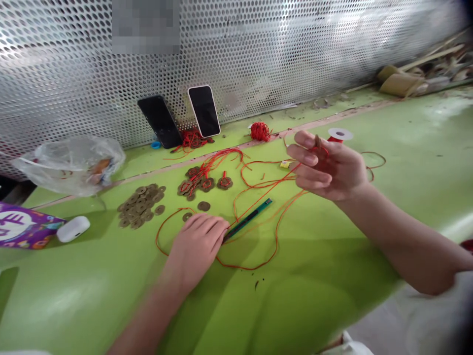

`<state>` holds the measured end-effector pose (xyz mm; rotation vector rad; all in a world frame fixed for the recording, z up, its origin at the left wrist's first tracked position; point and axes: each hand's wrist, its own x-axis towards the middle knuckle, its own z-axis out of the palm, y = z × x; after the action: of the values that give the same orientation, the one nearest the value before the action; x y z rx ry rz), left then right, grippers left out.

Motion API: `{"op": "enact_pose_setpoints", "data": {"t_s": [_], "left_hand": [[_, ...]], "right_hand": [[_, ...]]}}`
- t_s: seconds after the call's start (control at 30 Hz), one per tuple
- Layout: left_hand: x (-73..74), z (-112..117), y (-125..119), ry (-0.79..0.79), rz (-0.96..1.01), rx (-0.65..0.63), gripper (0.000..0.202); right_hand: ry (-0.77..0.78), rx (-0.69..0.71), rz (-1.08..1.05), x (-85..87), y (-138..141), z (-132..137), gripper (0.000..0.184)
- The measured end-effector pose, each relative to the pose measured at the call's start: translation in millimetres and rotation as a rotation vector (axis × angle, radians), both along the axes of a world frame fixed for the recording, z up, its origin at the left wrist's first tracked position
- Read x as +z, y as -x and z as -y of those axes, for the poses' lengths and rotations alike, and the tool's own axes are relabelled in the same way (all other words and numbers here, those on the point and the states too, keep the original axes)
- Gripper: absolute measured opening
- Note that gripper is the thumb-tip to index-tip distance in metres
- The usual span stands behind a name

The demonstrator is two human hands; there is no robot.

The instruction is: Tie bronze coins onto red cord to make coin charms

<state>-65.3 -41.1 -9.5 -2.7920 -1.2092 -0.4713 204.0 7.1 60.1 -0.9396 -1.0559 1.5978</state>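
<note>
My left hand point(199, 241) rests palm down on the green table point(258, 296), fingers together, its tips touching the near end of a dark green cutter knife point(248, 219). My right hand point(327, 166) is raised above the table, fingers pinched on a red cord point(258, 192) and a small coin. The cord trails down in loose loops across the table. A pile of loose bronze coins point(141, 205) lies left of centre. Coins tied with red cord point(205, 180) lie just beyond my left hand.
Two phones point(204, 110) lean on the perforated metal wall at the back. A red cord bundle point(260, 131) and a cord spool point(339, 134) sit far right. A plastic bag point(72, 162), a white case point(73, 229) and a purple packet point(22, 227) lie at left.
</note>
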Motion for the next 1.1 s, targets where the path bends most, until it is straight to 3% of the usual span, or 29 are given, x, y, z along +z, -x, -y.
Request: {"op": "enact_pose_setpoints", "data": {"t_s": [0.23, 0.7, 1.1], "left_hand": [[0.3, -2, 6, -0.019, -0.028, 0.069, 0.027], [0.7, 1, 8, -0.023, -0.026, 0.258, 0.024], [-0.3, 4, 3, 0.011, -0.011, 0.214, 0.023]], "right_hand": [[-0.095, -0.065, -0.06, -10.3, -7, -17, 0.019], [-0.035, -0.24, -0.106, -34.7, -20, -48, 0.014], [0.012, -0.267, -0.112, -39.5, -27, -57, 0.013]]}}
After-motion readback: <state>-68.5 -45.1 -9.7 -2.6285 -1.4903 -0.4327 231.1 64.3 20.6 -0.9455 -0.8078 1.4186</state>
